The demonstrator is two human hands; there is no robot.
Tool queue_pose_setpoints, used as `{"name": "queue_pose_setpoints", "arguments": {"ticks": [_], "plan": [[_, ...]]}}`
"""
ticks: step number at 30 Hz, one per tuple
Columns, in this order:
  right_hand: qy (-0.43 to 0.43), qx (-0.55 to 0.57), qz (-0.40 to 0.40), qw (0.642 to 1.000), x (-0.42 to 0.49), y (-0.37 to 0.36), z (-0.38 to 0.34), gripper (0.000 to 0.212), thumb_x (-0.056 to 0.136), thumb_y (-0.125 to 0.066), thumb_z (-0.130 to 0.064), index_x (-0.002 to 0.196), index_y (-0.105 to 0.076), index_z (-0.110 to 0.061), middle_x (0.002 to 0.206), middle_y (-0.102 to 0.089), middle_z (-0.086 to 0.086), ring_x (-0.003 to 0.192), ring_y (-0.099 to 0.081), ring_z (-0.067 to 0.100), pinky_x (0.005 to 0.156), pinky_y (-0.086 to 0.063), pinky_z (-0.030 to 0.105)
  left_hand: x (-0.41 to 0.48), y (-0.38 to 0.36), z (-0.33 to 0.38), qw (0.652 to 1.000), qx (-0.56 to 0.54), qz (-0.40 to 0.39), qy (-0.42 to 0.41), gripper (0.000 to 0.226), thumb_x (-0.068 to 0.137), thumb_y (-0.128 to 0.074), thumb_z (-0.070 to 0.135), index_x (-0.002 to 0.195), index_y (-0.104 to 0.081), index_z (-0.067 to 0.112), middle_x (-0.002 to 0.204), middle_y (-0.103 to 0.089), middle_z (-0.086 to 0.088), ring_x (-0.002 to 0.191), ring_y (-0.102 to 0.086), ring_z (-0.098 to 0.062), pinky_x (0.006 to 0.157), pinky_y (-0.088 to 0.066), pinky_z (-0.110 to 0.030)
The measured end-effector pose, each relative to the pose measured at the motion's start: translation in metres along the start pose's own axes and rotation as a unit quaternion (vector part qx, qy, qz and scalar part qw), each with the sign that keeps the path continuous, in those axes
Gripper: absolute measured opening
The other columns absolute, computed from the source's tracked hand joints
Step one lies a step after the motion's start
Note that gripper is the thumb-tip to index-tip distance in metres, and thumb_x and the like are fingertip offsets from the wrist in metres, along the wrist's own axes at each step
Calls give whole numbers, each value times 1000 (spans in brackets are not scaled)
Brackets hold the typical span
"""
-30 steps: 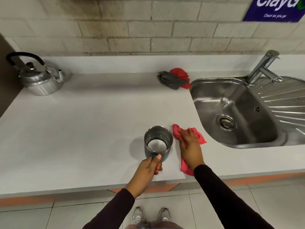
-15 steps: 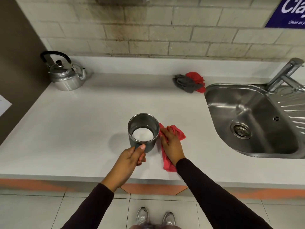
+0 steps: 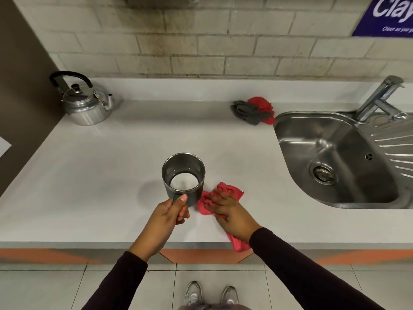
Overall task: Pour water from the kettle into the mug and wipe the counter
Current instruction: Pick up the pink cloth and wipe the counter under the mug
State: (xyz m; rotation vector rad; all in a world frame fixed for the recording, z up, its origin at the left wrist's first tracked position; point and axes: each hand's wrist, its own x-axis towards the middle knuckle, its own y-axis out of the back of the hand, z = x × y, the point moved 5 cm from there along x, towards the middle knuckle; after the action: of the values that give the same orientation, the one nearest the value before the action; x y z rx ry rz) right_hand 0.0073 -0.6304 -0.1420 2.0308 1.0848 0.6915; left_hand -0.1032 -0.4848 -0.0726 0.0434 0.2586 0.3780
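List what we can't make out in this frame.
- Blue sign: head view, cut off by the top and right edges; small print blurred.
- Counter under the pink cloth: covered by the cloth and the right hand.
- Mug handle: wrapped by the left hand.
- Kettle contents: lid on.
- Sink drainboard: cut by the right edge.

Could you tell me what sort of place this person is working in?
Most likely a shared or workplace kitchenette: a white counter with an inset steel sink and tap, a metal kettle, and a blue printed sign on the brick wall.
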Motion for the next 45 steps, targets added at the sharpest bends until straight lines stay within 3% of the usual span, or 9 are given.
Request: {"name": "queue_pose_setpoints", "arguments": {"ticks": [6, 10, 15, 18, 24, 33, 38, 41, 45], "plan": [[-121, -20, 74, 990, -46, 42, 49, 40, 91, -51, -4, 128, -57, -17, 144, -46, 2, 140, -21, 15, 116, -9, 28, 8, -27, -8, 999, 5, -38, 8, 51, 97, -42, 35, 46, -42, 28, 51, -52, 9, 54, -53, 0, 71, -45, -25], [-207, -36, 157, 965, -71, 70, 73, 39, 87, -53, 4, 122, -62, -11, 135, -51, -5, 134, -40, 24, 112, -6, 10, 13, -49, -14, 997, 10, -80, 12, 50, 96, -41, 34, 47, -41, 28, 52, -46, 9, 55, -51, -1, 71, -44, -25], [-289, -49, 224, 930, -71, 70, 74, 37, 89, -49, 3, 121, -63, -10, 135, -56, 12, 134, -38, 34, 115, -22, 39, 18, -70, -21, 994, 19, -106, 13, 48, 97, -41, 32, 49, -39, 26, 60, -42, 1, 56, -50, -2, 67, -42, -21], [-327, -51, 241, 912, -73, 66, 69, 34, 91, -49, -3, 122, -62, -11, 134, -57, 11, 131, -37, 36, 111, -28, 45, 22, -80, -26, 993, 28, -116, 20, 47, 97, -42, 33, 51, -37, 23, 58, -41, 1, 57, -50, -3, 68, -42, -22], [-319, -87, 225, 917, -74, 60, 53, 33, 89, -55, -9, 121, -63, -14, 124, -62, 9, 112, -45, 35, 93, -32, 36, 28, -88, -32, 990, 49, -130, 26, 52, 97, -42, 36, 46, -39, 28, 55, -44, 5, 60, -53, -5, 72, -44, -25], [-300, -130, 194, 925, -70, 52, 33, 30, 89, -54, -17, 117, -62, -17, 108, -67, 10, 97, -56, 33, 83, -43, 43, 30, -89, -31, 989, 23, -140, 42, 49, 97, -42, 33, 49, -49, 25, 50, -56, 7, 56, -55, -4, 65, -49, -15], [-331, -30, 261, 906, -76, 70, 28, 25, 93, -49, -31, 113, -63, -28, 96, -70, 0, 86, -65, 22, 70, -49, 29, 27, -65, -24, 994, 23, -98, 47, 40, 99, -38, 28, 79, -67, 11, 78, -72, -4, 74, -65, -12, 75, -54, -27], [-363, 33, 286, 886, -80, 79, 26, 20, 90, -48, -46, 98, -64, -38, 76, -67, -16, 71, -63, 3, 59, -41, 16, 30, -37, -18, 998, 54, -25, 10, 40, 99, -40, 21, 70, -66, 13, 75, -70, -3, 72, -63, -13, 70, -49, -24], [-373, 84, 320, 867, -73, 97, 25, 18, 84, -51, -50, 85, -65, -39, 70, -71, -10, 67, -61, -6, 58, -45, 20, 39, -12, -6, 997, 78, 3, -24, 39, 98, -42, 17, 67, -66, 15, 71, -68, -3, 67, -60, -13, 65, -45, -20]]}}
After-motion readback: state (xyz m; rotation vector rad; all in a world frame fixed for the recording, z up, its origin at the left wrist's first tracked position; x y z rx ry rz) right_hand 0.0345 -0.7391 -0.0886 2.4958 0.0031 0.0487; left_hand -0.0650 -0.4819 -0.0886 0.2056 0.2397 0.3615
